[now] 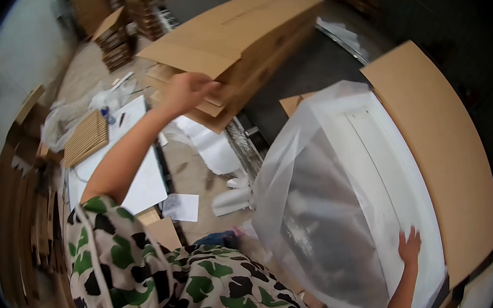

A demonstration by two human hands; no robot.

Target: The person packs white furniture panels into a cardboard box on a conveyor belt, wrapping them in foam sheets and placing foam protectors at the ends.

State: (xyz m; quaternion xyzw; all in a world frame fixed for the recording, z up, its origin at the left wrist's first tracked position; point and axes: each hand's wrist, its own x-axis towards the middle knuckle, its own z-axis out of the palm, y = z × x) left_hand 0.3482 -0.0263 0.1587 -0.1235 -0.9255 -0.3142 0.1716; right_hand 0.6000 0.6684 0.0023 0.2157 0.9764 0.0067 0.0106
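My left hand [188, 94] is raised in front of the end of a stack of flat brown cardboard cartons [245, 25]. Its fingers are loosely bent and apart, close to the end flaps; whether they touch the cardboard is unclear. At the lower right, my right hand [410, 246] lies with spread fingers on a long white panel [377, 140]. A sheet of translucent plastic film [308, 195] covers the panel's left side and hangs down toward me. Along the panel's right side runs a wide brown cardboard flap [445, 157].
A dark conveyor-like surface [310, 69] runs under the cartons. On the left a white board [141, 183] carries a slatted brown piece [87, 137]. White foam pieces [233, 200] and a paper sheet [181, 207] lie low. Cardboard strips [22, 219] lean by the wall.
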